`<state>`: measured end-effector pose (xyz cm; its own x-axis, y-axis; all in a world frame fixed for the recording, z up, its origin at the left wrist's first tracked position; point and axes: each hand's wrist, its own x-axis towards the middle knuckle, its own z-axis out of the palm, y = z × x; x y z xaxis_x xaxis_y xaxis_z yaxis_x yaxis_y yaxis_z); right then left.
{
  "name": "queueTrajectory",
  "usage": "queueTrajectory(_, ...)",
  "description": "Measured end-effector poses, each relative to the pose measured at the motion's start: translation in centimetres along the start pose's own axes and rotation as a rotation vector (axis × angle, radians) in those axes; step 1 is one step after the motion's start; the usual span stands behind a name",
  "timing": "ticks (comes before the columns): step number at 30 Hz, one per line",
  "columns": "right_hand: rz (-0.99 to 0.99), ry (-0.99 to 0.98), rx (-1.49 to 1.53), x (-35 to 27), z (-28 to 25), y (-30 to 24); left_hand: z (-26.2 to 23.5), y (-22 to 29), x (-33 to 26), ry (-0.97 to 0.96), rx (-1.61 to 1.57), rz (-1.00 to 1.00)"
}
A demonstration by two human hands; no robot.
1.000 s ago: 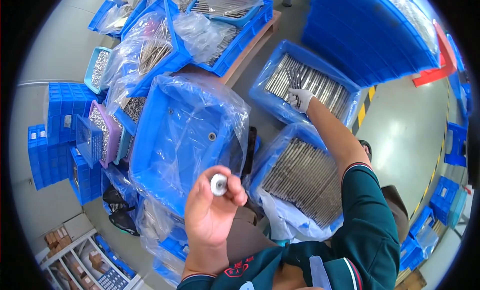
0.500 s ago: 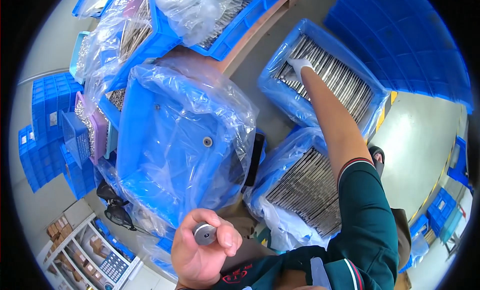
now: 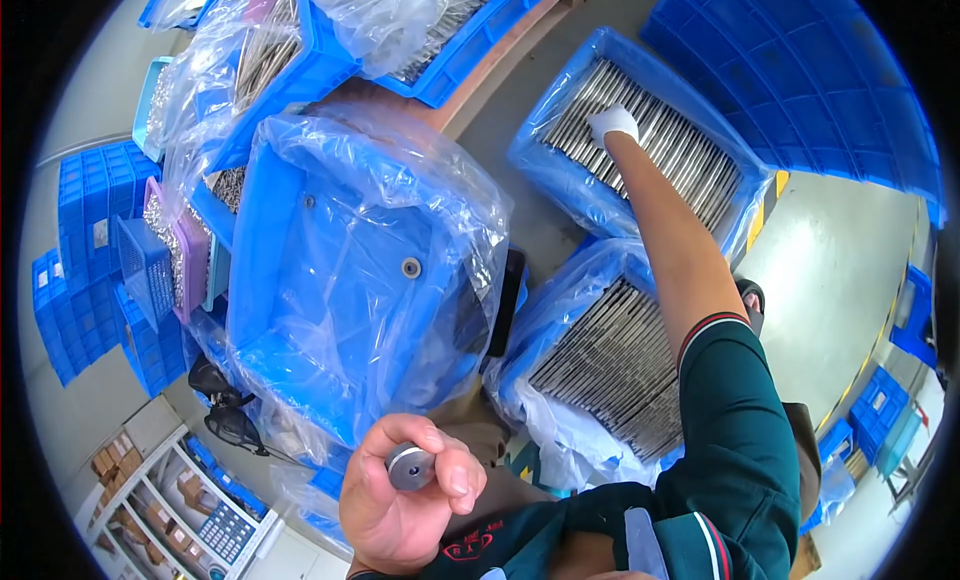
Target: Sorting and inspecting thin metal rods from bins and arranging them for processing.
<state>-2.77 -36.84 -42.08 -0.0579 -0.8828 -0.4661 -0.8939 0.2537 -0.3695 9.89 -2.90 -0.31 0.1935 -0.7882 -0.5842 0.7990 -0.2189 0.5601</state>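
The gloved right hand (image 3: 615, 126) has been shifted rightward over the metal rods (image 3: 690, 152) in a blue bin (image 3: 573, 187); whether any are gripped cannot be told. A round metal piece (image 3: 402, 472) with a central hole is pinched in the bare left hand (image 3: 398, 510).

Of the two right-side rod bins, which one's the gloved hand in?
The farther blue bin: the right hand is at its rods. The nearer blue bin has no hand in it.
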Motion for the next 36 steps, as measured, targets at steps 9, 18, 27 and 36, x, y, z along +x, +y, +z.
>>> queueTrajectory(9,-0.179,-0.004,-0.011,-1.1,-5.0,3.8,-0.3,-0.5,-1.3,-0.053,-0.116,0.0)
queueTrajectory(18,-0.48,0.067,0.461,-20.8,-18.1,7.3,-0.4,-1.6,-3.3,-0.242,-0.077,-0.02)
queueTrajectory(27,-0.002,-0.349,0.587,-33.6,-13.8,13.4,-1.5,-3.3,-3.0,-0.212,0.025,0.071)
queueTrajectory(36,0.327,0.168,0.121,-39.8,-4.9,4.8,-3.0,-2.9,-2.6,-0.186,0.024,0.086)
